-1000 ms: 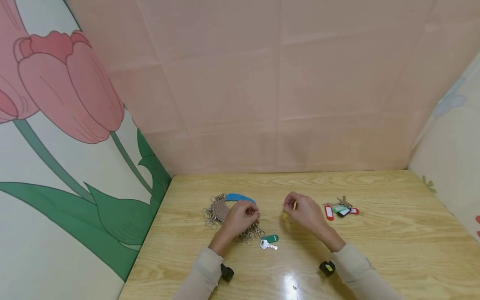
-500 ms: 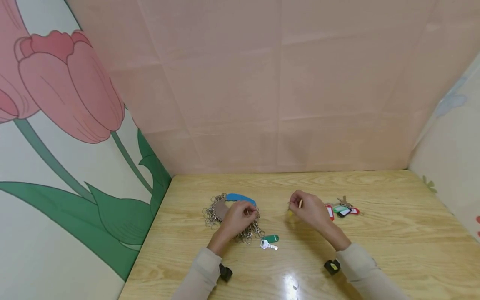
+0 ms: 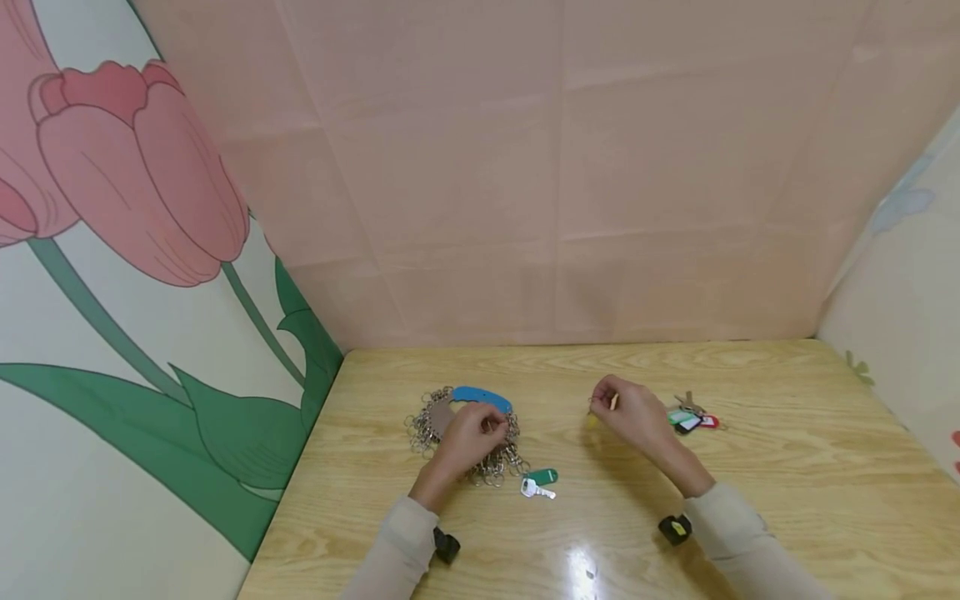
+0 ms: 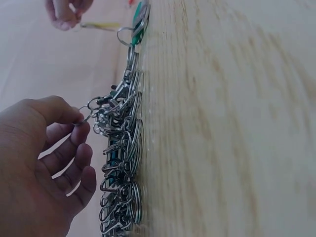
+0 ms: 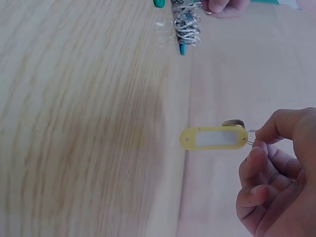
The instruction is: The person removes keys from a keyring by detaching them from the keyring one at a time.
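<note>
In the head view, a curved holder with a blue section (image 3: 480, 397) is fringed with many metal rings (image 3: 420, 429). My left hand (image 3: 471, 440) is over its right side; in the left wrist view, its thumb and index finger pinch one metal ring (image 4: 85, 117) at the top of the row. My right hand (image 3: 633, 419) is off to the right, above the table. Between its thumb and index finger it pinches the small ring of a yellow key tag (image 5: 215, 138) with a white label. Part of a key (image 5: 233, 123) shows behind that tag.
A green key tag (image 3: 543, 477) and a silver key (image 3: 536, 490) lie at the holder's lower right end. Several tags in green, black and red, with keys (image 3: 687, 403), lie in a pile beyond my right hand. A pink cloth wall (image 3: 555, 208) rises behind the wooden table (image 3: 810, 467).
My right hand has moved rightward and slightly farther from me, carrying the yellow key tag, and now covers a red tag. My left hand has shifted slightly left.
</note>
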`<state>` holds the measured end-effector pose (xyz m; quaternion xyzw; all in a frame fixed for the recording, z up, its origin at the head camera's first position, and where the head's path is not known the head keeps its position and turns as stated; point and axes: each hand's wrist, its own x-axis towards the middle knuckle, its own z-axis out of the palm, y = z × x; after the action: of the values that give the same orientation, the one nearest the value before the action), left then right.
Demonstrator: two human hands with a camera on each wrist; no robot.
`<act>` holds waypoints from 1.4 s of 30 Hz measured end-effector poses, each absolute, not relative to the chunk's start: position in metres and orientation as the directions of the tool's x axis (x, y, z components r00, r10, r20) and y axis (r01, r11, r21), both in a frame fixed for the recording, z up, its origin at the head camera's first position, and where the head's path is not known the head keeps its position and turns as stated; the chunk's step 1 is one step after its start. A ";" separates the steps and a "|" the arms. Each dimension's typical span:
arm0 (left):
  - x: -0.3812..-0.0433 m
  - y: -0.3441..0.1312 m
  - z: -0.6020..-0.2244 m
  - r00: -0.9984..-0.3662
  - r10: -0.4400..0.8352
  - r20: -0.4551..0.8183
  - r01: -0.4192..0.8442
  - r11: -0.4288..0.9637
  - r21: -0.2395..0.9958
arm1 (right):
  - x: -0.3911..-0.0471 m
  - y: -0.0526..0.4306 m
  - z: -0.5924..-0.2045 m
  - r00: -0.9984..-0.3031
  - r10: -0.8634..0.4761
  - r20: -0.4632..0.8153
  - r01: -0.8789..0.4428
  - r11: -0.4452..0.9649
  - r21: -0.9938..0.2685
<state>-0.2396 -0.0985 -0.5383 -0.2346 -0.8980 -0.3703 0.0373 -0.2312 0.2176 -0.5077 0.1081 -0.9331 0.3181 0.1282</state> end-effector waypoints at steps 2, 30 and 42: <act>-0.240 -0.099 -0.539 -0.888 0.394 0.239 0.447 0.617 0.647 | -0.232 0.219 -0.508 -0.943 -0.113 0.314 -0.281 0.777 -0.564; -0.242 -0.105 -0.545 -0.901 0.382 0.205 0.417 0.637 0.648 | -0.241 0.258 -0.508 -0.956 -0.059 0.286 -0.222 0.785 -0.579; -0.241 -0.107 -0.546 -0.893 0.392 0.222 0.435 0.622 0.651 | -0.241 0.276 -0.504 -0.967 -0.023 0.254 -0.173 0.789 -0.589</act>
<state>-0.2414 -0.1069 -0.5462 -0.2298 -0.9001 -0.3689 0.0292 -0.2406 0.2759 -0.5036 0.0521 -0.9384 0.3206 0.1175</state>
